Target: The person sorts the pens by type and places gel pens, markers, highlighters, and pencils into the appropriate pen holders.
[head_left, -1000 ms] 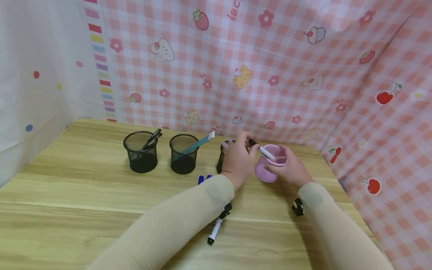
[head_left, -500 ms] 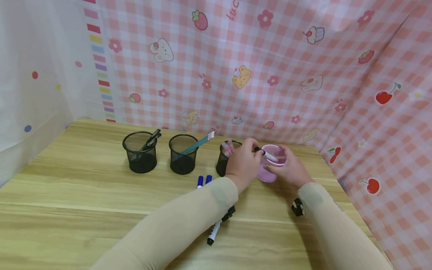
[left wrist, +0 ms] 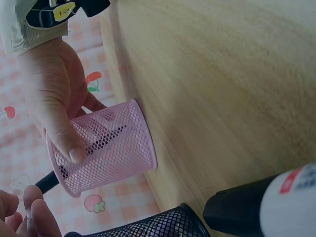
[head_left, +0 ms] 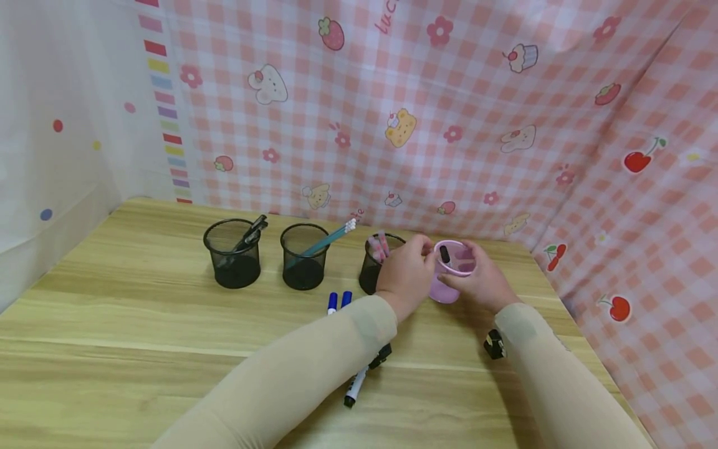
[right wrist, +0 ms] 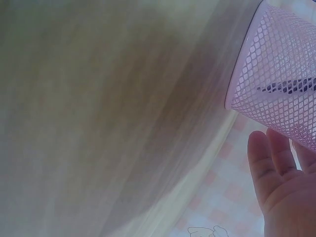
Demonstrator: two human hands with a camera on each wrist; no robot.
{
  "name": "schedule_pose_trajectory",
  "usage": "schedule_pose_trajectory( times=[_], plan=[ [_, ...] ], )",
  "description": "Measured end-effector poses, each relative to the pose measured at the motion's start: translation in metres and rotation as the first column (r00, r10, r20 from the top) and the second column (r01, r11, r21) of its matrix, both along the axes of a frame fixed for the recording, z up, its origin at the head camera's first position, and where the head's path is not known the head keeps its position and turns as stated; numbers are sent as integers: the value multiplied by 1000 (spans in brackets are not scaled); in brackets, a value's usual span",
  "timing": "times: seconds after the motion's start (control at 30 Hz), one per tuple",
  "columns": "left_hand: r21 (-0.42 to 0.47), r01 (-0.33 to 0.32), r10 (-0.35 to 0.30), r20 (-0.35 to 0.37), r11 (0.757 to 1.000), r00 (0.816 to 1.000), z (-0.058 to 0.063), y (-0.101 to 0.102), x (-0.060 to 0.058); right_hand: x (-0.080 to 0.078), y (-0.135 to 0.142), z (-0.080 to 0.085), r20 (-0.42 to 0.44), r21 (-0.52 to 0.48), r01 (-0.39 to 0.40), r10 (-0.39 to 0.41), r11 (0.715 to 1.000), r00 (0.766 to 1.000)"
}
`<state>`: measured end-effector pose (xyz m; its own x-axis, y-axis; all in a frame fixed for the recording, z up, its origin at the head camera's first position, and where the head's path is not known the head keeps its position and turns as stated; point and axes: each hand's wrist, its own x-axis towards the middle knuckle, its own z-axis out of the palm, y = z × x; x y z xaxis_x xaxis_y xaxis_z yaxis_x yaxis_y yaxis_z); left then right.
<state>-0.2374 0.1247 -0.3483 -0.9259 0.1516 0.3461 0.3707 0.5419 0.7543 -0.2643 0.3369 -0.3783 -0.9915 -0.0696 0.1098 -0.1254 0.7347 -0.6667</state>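
My right hand [head_left: 485, 284] grips a pink mesh pen cup [head_left: 441, 292] near its rim, the thumb lying along the near side. The cup leans a little on the wooden table. Inside it stands a whiteboard marker [head_left: 445, 254], its black cap sticking up at the rim; through the mesh its dark lettering shows in the left wrist view. My left hand [head_left: 408, 274] is beside the cup's left rim, its loose fingertips [left wrist: 42, 217] close to the marker's cap [left wrist: 47, 182] with a small gap. In the right wrist view, fingers [right wrist: 264, 165] lie along the mesh.
Three black mesh cups stand in a row: one [head_left: 237, 274] with black pens, one [head_left: 303, 277] with teal pencils [head_left: 331, 240], one [head_left: 368, 274] with pink-patterned sticks [head_left: 379, 246]. Blue-capped markers [head_left: 333, 302] and a black-capped marker [head_left: 355, 386] lie under the left forearm. A checked curtain [head_left: 359, 125] hangs behind.
The marker has gone from my left fingers down into the pink cup and now stands steeper, cap up. My left hand moved right and slightly down, then let go. The right hand stayed put.
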Motion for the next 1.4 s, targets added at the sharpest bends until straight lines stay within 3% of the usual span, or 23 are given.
schedule_pose_trajectory(
  times=[0.4, 0.6, 0.73, 0.9, 1.03, 1.2, 1.33, 1.4],
  plan=[
    [-16, 50, -50, 42, 999, 998, 5, -9, 4, 0, 0, 0, 45, -8, 12, -12, 1000, 999],
    [-105, 134, -128, 60, 985, 990, 16, -30, 13, 0, -2, -1, 49, -27, 3, -2, 1000, 999],
    [-209, 178, -159, 105, 962, 982, 26, -52, 18, -1, -3, 0, 40, -25, -4, 5, 1000, 999],
    [-340, 217, -148, 218, 915, 965, 35, -85, 19, 1, -4, 2, 33, -14, -4, 4, 1000, 999],
    [-466, 236, -103, 293, 853, 951, 36, -115, 17, 2, -4, 4, 38, -12, -11, 11, 1000, 999],
    [-597, 260, -47, 348, 759, 936, 19, -147, 13, 2, -3, 6, 38, 8, -7, 7, 1000, 999],
    [-654, 305, -40, 387, 693, 921, 4, -160, 11, 3, -2, 6, 43, 18, -7, 6, 1000, 999],
    [-664, 324, -41, 405, 674, 914, -1, -162, 10, 2, -2, 6, 45, 14, -8, 8, 1000, 999]
  ],
)
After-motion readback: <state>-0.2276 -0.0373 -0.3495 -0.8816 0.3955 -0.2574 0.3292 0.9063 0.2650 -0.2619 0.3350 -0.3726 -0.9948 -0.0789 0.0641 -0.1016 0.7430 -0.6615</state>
